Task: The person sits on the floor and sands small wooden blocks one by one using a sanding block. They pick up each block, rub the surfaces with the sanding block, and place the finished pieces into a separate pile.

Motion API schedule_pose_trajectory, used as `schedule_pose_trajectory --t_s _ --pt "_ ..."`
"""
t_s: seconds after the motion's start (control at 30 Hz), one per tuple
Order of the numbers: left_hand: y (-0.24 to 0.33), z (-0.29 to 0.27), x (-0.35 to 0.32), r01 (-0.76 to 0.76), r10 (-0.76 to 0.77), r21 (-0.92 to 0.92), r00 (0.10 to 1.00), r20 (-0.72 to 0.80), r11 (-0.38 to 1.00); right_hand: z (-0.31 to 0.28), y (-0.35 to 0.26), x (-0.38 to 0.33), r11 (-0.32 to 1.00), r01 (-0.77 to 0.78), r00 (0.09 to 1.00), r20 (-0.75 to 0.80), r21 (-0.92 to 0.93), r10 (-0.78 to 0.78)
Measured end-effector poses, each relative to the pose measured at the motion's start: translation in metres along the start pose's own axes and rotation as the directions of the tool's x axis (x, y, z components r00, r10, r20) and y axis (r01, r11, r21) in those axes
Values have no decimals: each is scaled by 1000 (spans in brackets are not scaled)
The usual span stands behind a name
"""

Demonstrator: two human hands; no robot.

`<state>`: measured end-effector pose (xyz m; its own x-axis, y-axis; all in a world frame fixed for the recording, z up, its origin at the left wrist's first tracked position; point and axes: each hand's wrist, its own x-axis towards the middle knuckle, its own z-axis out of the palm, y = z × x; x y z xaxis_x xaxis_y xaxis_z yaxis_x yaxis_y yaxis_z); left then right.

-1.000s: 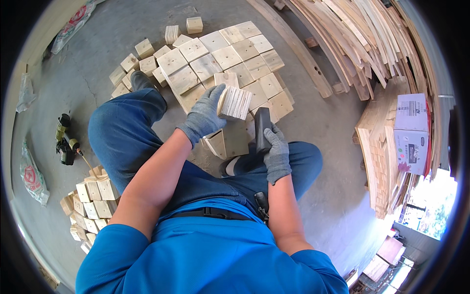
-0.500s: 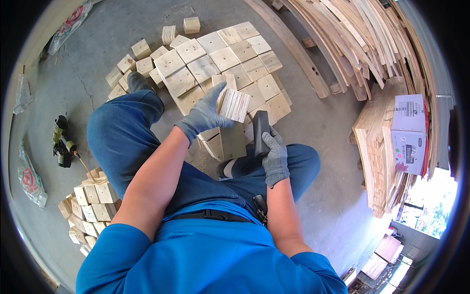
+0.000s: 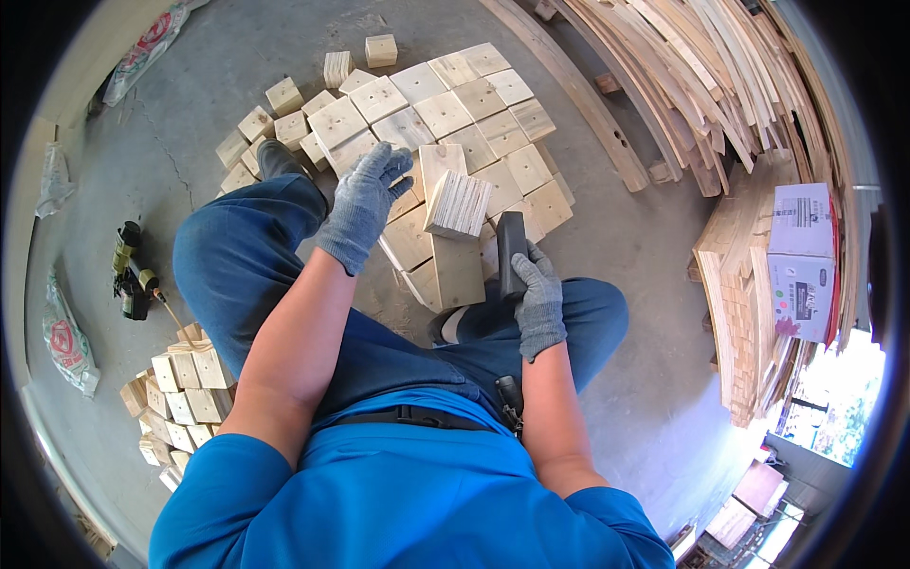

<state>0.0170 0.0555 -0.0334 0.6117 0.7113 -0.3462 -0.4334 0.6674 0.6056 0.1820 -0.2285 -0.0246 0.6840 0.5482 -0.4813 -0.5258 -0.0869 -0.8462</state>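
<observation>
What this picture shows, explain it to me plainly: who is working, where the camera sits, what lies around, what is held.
There is no machine here, just a seated person working in grey gloves. The view comes from the left of two cameras worn on their head, looking down; its wide fisheye lens bends straight edges. Picture left is the person's left.

On the grey floor is a pile of wooden blocks, with a smaller stack at lower left. Long planks lie at upper right.

The right hand grips a dark, oblong object. The left hand is open, with nothing visible in it, near a block with layered edges.
</observation>
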Motion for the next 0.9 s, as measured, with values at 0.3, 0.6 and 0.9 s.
schedule_pose_trajectory --t_s 0.3,0.6,0.9 --pt "4 1 -4 -5 2 46 998 60 999 -5 6 4 997 19 1000 -4 -71 -19" --pt "3 1 -4 13 -16 88 999 37 996 -3 7 3 997 30 1000 -6 -77 -31" --pt "6 4 -11 29 -42 100 991 127 995 -4 6 2 992 35 999 -2 -120 -35"
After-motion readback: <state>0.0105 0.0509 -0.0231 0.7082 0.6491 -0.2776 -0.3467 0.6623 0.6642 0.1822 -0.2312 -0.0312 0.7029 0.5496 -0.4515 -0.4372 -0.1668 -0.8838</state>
